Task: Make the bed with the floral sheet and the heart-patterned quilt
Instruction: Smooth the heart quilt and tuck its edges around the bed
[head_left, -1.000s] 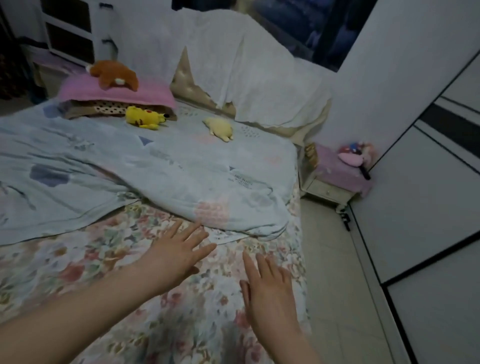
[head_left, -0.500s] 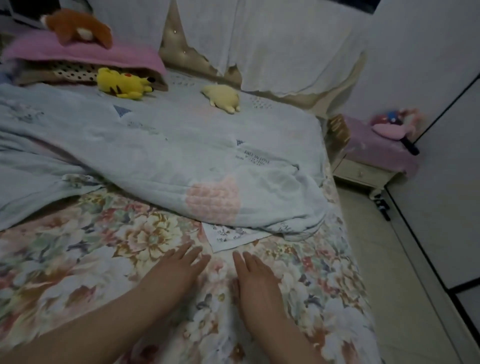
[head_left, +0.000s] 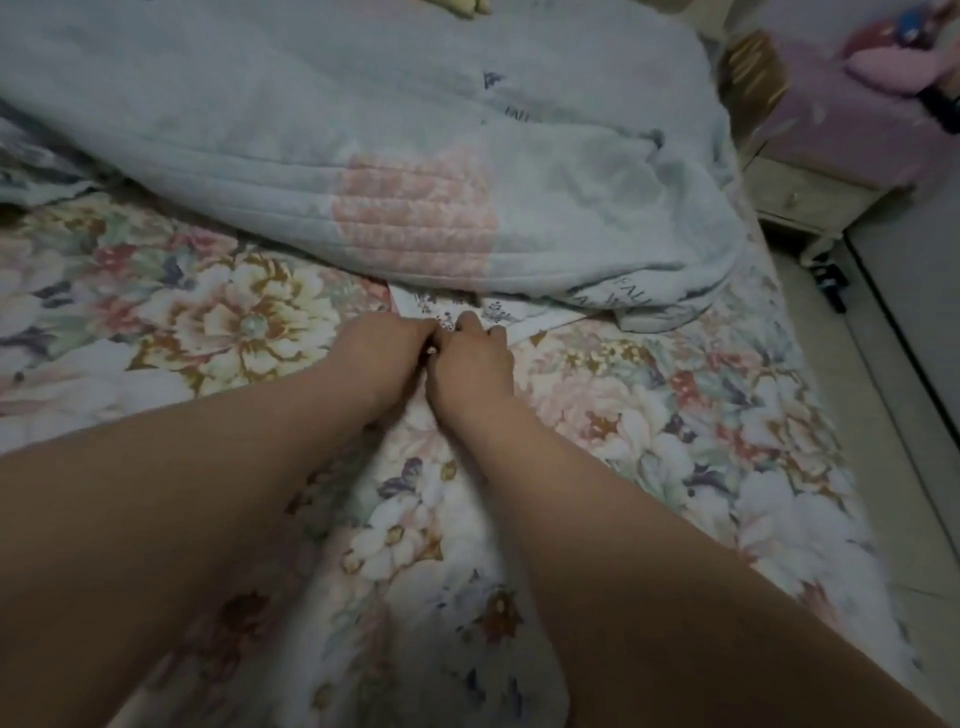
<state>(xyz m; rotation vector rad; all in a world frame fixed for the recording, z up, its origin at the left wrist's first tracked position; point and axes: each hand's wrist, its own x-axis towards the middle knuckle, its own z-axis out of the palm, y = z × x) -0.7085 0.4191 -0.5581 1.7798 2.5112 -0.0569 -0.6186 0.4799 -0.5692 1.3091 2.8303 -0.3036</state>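
- Left hand (head_left: 384, 345) and right hand (head_left: 475, 358): side by side, touching each other, fingers curled at the turned-out corner of the quilt (head_left: 363, 130).
- Quilt: heaped just beyond both hands, extending left and right of them, on the floral sheet (head_left: 649, 441).
- Floral sheet: under hands and forearms, spread left, right and nearer.
- Nightstand (head_left: 810, 195): beyond and well right of the right hand, past the bed edge; soft toy (head_left: 883, 78) on top.
- Floor (head_left: 904, 493): right of the sheet.

Dim, flat light here, grainy and soft throughout, faint shadow just below the quilt (head_left: 415, 156), heavy blur right of it, straight lines bowing further right.
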